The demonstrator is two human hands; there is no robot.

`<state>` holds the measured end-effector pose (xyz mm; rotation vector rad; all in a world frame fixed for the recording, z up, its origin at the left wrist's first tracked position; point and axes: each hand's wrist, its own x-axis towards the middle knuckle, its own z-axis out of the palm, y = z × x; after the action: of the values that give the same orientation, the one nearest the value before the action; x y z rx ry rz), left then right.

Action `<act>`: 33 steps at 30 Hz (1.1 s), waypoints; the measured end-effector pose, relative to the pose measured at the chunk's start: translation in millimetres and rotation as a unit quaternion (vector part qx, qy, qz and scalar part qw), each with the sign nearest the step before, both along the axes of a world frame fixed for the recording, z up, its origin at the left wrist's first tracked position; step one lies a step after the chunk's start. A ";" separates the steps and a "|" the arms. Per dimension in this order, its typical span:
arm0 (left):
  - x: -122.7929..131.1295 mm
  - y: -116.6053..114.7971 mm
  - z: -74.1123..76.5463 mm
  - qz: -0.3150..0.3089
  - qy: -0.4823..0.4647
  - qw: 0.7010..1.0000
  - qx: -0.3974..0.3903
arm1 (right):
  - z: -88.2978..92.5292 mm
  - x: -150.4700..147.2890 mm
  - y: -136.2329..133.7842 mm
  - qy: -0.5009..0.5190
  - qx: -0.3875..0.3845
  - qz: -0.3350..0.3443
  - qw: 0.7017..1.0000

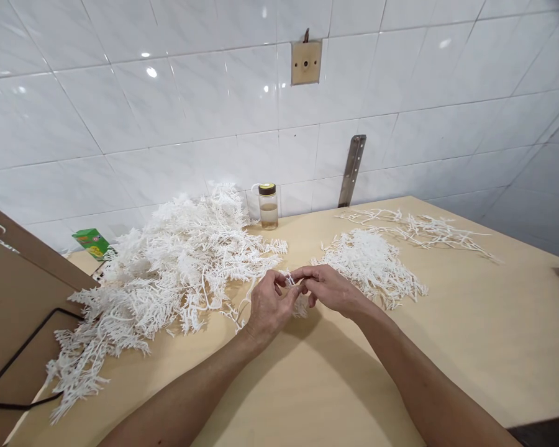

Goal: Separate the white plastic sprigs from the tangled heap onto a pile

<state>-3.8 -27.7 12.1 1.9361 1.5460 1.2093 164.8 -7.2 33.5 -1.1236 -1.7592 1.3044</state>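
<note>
My left hand (272,304) and my right hand (328,287) meet above the table, fingertips pinched together on a white plastic sprig (300,307). Part of the sprig hangs below my fingers; the rest is hidden behind them. To the left spreads a large heap of white branching plastic sprigs (172,261), its edge close to my left hand. Just beyond my right hand lies a flatter pile of small loose white pieces (370,264). Farther right, several bare white stems (428,230) lie across one another.
A bottle with a dark lid (269,208) stands against the tiled wall (190,105). At the left are a green box (92,243) and a brown cardboard panel (23,310) with a black wire frame (21,354). A metal bracket (353,171) leans behind the table (484,323).
</note>
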 end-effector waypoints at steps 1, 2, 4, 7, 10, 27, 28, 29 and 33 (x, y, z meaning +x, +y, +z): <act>0.3 -0.3 -0.8 0.006 0.003 1.000 -0.006 | -0.4 0.1 -0.2 -0.002 0.000 0.007 1.000; 0.6 -0.6 -1.5 0.012 0.008 1.000 -0.011 | -1.2 0.2 -0.2 -0.002 0.001 0.014 1.000; 0.8 -0.6 -2.5 0.020 0.016 1.000 -0.017 | -3.8 0.7 0.4 0.001 0.002 0.021 1.000; 0.6 1.0 -1.6 0.017 0.006 1.000 -0.018 | -8.3 1.8 2.4 -0.002 0.007 0.010 1.000; -0.2 4.3 0.8 0.009 -0.031 0.999 -0.041 | -10.3 2.4 5.2 -0.001 0.003 -0.006 1.000; -3.4 14.8 -3.4 -0.020 -0.247 0.962 -0.118 | -6.8 -9.2 3.1 -0.072 0.081 -0.102 0.989; -3.5 14.7 -2.9 -0.019 -0.230 0.967 -0.104 | -7.1 -10.3 3.4 -0.077 0.080 -0.107 0.988; -3.7 14.5 -2.5 -0.019 -0.213 0.972 -0.093 | -7.3 -10.8 3.8 -0.081 0.076 -0.111 0.988; -4.6 14.3 -1.5 -0.037 -0.157 0.982 -0.093 | -7.1 -7.2 4.9 -0.097 0.083 -0.105 0.986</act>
<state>-8.4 -13.4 10.6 1.5827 1.3572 1.2230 157.6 -2.3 26.4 -1.3356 -1.7940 0.9311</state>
